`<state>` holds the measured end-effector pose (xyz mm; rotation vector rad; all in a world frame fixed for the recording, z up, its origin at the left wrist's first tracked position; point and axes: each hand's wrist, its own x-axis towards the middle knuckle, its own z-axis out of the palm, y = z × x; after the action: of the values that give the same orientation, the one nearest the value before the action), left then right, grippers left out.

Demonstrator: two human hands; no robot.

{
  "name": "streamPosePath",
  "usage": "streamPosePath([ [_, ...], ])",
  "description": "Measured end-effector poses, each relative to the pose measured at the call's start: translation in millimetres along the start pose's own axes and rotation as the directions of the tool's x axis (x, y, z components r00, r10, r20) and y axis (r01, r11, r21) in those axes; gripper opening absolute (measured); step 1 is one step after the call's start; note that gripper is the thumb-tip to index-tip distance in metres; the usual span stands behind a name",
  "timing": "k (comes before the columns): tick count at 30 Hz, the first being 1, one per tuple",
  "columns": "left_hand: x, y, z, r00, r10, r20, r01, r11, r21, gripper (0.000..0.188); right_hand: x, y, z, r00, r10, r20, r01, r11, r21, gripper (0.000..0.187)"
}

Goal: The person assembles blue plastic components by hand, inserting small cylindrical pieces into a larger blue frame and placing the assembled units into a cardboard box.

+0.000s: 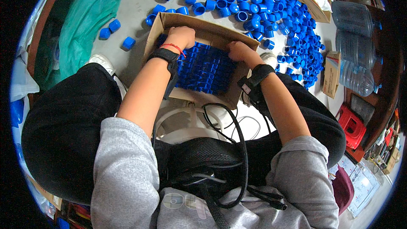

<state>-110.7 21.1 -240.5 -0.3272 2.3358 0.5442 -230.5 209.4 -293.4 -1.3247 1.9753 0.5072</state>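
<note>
Ahead, an open brown cardboard box (pixel 216 38) holds rows of glossy blue plastic caps (pixel 205 68). The left hand (pixel 181 37) curls over their far-left end, the right hand (pixel 241 51) near the right side; I cannot tell whether fingers pinch anything.

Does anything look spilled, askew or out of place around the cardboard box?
Three blue plastic caps sit left of the cardboard box, apart from the larger scatter beyond and to its right, so they look stray. No clear damage shows.

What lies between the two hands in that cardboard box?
Head view: between the left hand and the right hand lie the far edge of the packed blue caps and a strip of bare cardboard.
</note>
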Motion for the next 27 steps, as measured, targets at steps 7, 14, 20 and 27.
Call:
streamPosePath([
  [7, -9.7, -21.2, 6.2, 0.998, -0.037, 0.052, 0.040, 0.998, -0.043, 0.028, -7.6, -48.9, -34.1, 0.994, -0.053, 0.092, 0.046, 0.996, 0.078, 0.024],
  [14, -7.4, -18.8, 3.9, 0.998, 0.016, -0.056, -0.018, 0.999, -0.035, 0.028, -8.7, -20.4, -68.5, 0.889, -0.373, 0.265, 0.373, 0.926, 0.050, 0.033],
  [20, -3.0, -21.3, 15.7, 0.998, 0.014, -0.067, -0.022, 0.993, -0.116, 0.029, -100.9, 35.4, -173.9, 0.943, -0.317, -0.096, 0.325, 0.827, 0.459, 0.031],
  [27, 12.0, -42.1, 34.5, 0.941, 0.216, -0.262, -0.275, 0.936, -0.218, 0.023, -297.4, 133.1, -194.6, 0.933, 0.177, -0.314, 0.143, 0.620, 0.772, 0.035],
])
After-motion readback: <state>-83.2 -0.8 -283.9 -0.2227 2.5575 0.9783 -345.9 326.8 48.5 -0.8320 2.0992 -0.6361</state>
